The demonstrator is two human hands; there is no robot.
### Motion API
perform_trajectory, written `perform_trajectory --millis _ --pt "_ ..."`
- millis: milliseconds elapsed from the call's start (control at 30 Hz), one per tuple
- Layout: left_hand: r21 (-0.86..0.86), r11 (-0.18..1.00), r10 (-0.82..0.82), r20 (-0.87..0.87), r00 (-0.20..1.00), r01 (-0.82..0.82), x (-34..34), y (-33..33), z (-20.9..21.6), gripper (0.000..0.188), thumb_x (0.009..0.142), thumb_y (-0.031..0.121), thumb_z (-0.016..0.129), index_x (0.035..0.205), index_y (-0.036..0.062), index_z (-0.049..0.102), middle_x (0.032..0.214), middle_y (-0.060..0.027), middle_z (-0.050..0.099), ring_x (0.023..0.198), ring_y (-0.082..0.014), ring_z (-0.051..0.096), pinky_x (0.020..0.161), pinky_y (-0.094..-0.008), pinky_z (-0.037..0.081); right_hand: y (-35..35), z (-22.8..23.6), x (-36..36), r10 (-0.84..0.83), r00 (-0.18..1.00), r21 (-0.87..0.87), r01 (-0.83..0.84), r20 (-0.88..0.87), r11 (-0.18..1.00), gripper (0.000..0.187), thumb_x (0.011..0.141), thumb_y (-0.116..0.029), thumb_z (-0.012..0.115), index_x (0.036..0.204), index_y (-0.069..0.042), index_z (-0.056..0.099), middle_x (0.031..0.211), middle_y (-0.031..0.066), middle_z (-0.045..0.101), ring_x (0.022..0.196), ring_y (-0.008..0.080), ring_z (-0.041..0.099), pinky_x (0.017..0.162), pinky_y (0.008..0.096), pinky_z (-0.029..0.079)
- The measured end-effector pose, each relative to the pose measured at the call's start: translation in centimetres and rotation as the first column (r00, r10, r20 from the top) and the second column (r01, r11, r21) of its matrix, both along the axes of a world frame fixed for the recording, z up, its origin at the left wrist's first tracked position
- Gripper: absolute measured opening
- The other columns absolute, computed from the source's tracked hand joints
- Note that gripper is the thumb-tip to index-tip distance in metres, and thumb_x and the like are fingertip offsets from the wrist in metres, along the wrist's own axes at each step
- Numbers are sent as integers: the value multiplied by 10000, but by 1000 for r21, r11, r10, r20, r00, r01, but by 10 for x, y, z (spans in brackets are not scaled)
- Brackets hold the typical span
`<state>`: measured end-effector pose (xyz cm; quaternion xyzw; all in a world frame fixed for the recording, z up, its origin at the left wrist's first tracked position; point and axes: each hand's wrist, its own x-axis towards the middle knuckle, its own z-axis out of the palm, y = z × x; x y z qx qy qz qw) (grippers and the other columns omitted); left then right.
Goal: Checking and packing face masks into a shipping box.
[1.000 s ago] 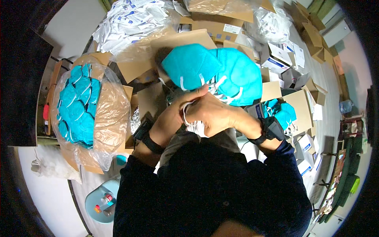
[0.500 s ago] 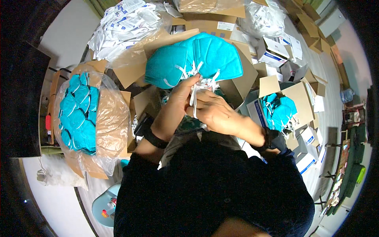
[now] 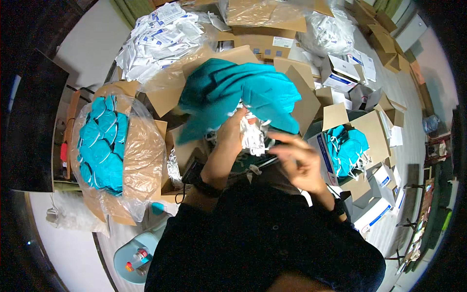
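Observation:
A bundle of teal face masks [image 3: 238, 85] fans out in front of me, slightly blurred, with its cups up and away from me. Its white ear straps [image 3: 254, 138] are gathered in a bunch underneath. My left hand [image 3: 228, 136] is closed round the bundle at the base of the straps. To the right of the straps, my right hand [image 3: 302, 163] is apart from the masks, its fingers spread and blurred by motion. Behind and below the bundle stands an open cardboard box [image 3: 305, 97], its inside mostly hidden by the masks and my hands.
At the left, a plastic-lined carton [image 3: 143, 160] holds many teal masks [image 3: 102, 146]. Another open box [image 3: 374, 141] with masks [image 3: 348, 148] stands at the right. White packets [image 3: 160, 41] are heaped at the far left. A pale blue stool [image 3: 124, 258] bears a bottle [image 3: 138, 258].
My right hand has let go of the straps and moved right, its fingers spreading. The masks have shifted and their lower edges hang further down. My left hand keeps its hold.

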<state>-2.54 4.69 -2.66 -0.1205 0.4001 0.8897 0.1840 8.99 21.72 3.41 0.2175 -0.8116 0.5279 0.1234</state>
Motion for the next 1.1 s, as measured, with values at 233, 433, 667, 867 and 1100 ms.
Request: perform_trajectory --millis 233,433,667,867,1100 --pt "-49 981 -193 -346 918 188 58 -49 -26 251 929 251 557 1108 74 559 963 -81 618 828 -226 612 747 -392 529 -5 -16 -7 -301 924 -295 363 236 884 789 712 24 749 1385 -56 345 1277 98 511 1040 175 552 911 307 438" --pt "898 438 -350 125 928 44 57 -45 -65 237 933 256 546 1073 66 564 942 -80 624 812 -219 621 734 -390 534 -6 -25 -26 -311 932 -447 363 188 818 404 743 -20 744 1119 -16 595 914 18 625 807 67 532 749 214 437" --pt "314 900 -393 276 877 304 36 -38 -75 184 936 205 546 987 31 577 891 -94 647 770 -220 649 707 -406 549 -5 -39 -69 -541 833 218 510 117 832 280 762 -272 771 856 -25 676 702 153 629 620 243 604 603 353 472" --pt "251 876 -471 256 844 412 46 -36 -30 319 943 208 515 1154 -29 546 979 -131 673 860 -227 676 825 -380 536 -1 -59 -66 -573 810 260 585 -128 768 195 741 -100 771 855 27 677 659 119 597 540 183 529 547 309 436" --pt "-752 324 -737 180 651 575 51 -91 9 305 955 245 507 1012 -14 658 967 -106 682 939 -171 630 819 -287 470 -3 -64 -68 -588 777 122 621 -224 774 179 795 -48 732 933 52 674 718 59 619 570 127 530 555 258 446"
